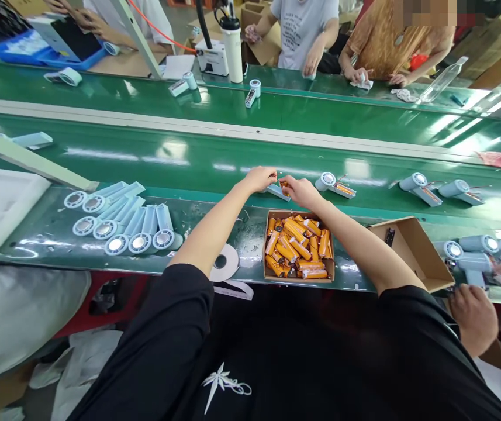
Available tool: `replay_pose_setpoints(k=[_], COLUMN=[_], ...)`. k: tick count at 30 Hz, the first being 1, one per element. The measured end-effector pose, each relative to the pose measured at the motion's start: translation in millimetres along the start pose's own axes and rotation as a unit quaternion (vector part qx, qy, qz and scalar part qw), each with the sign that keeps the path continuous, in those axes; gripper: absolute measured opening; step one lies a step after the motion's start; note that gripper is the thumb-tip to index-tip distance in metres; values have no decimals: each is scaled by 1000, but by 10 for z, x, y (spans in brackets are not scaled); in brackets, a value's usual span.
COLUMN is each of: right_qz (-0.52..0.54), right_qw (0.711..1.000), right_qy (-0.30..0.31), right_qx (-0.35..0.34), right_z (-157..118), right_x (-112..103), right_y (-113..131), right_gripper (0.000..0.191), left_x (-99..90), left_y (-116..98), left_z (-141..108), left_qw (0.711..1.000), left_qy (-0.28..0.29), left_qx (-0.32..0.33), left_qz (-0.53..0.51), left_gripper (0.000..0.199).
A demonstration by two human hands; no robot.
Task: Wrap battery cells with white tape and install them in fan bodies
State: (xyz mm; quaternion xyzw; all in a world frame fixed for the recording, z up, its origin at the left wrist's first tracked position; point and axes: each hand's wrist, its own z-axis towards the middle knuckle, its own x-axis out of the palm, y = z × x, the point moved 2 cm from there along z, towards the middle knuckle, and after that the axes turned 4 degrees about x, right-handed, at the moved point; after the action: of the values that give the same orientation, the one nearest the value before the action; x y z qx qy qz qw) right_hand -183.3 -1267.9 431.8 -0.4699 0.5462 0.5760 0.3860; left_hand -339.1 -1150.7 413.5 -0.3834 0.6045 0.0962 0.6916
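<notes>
Both my hands meet over the green conveyor belt at a light blue handheld fan housing [279, 192], which they partly hide. The fingers of my left hand [261, 178] are pinched together at the housing's far side; what they hold is too small to make out. My right hand [301, 192] has its fingers closed round an orange battery [284, 184] at the housing, mostly covered by the fingertips. Just below the hands stands a cardboard box [299, 280] heaped with orange cylindrical batteries [296, 242].
Several light blue fan housings [139, 225] lie at left. To the right, fan housings with batteries and wires [344, 190] rest on the belt [215, 155]. A tape roll [226, 263] and an open carton [417, 251] flank the battery box. A co-worker's hands [473, 318] are at far right.
</notes>
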Motion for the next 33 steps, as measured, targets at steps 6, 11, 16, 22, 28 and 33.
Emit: replay_pose_setpoints(k=[6, 11, 16, 22, 28, 33], right_qz=[-101, -139, -136, -91, -104, -13], right_qw=[992, 983, 985, 995, 985, 987], right_qy=[67, 118, 103, -27, -10, -157], right_qx=[19, 37, 11, 40, 135, 26], right_z=[104, 312, 183, -187, -124, -665], right_x=[53, 119, -95, -258, -201, -402], right_y=[88, 206, 68, -375, -521, 156], right_gripper=[47, 45, 41, 38, 45, 32], left_x=[95, 143, 23, 25, 378, 471], left_y=[-46, -132, -302, -302, -23, 40], left_z=[109, 89, -26, -1485, -3243, -3846], left_qw=[999, 997, 993, 977, 1000, 997], left_qy=[-27, -48, -82, -200, 7, 8], left_qx=[-41, -59, -78, 42, 22, -26], left_qz=[-17, -28, -43, -59, 1, 67], left_gripper=[21, 21, 31, 37, 58, 78])
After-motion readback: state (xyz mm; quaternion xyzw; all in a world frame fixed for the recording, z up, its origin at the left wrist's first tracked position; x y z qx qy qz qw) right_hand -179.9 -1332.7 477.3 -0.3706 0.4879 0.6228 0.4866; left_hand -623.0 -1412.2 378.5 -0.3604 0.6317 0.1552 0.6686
